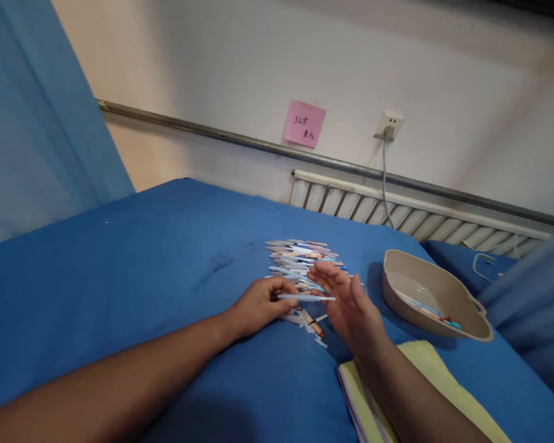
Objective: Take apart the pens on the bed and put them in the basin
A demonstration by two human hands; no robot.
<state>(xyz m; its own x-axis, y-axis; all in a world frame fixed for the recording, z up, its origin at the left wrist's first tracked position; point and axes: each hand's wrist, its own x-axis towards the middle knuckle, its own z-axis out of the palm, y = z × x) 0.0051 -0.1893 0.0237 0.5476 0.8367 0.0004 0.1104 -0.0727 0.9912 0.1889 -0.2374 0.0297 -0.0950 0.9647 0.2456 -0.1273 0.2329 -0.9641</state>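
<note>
My left hand [258, 306] pinches a pale lavender pen [308, 298] near one end. The pen lies level above the blue-covered bed, its white tip pointing right. Beside that tip my right hand [354, 314] is raised, with fingers stretched out and palm turned toward the pen; nothing is in it. Just beyond both hands, many pens [295, 248] lie side by side in a stacked column, partly hidden by the fingers. Under the held pen are a tan-and-brown pen-like piece [313, 323] with a dark band and several small white bits [321, 343].
To the right stands a beige plastic basin [473, 323] with a few pens [427, 311] inside. A folded yellow cloth [436, 375] lies under my right forearm. Behind the blue sheet [166, 246] are a radiator [351, 197], a metal rail [240, 140] and a plugged-in socket [389, 125].
</note>
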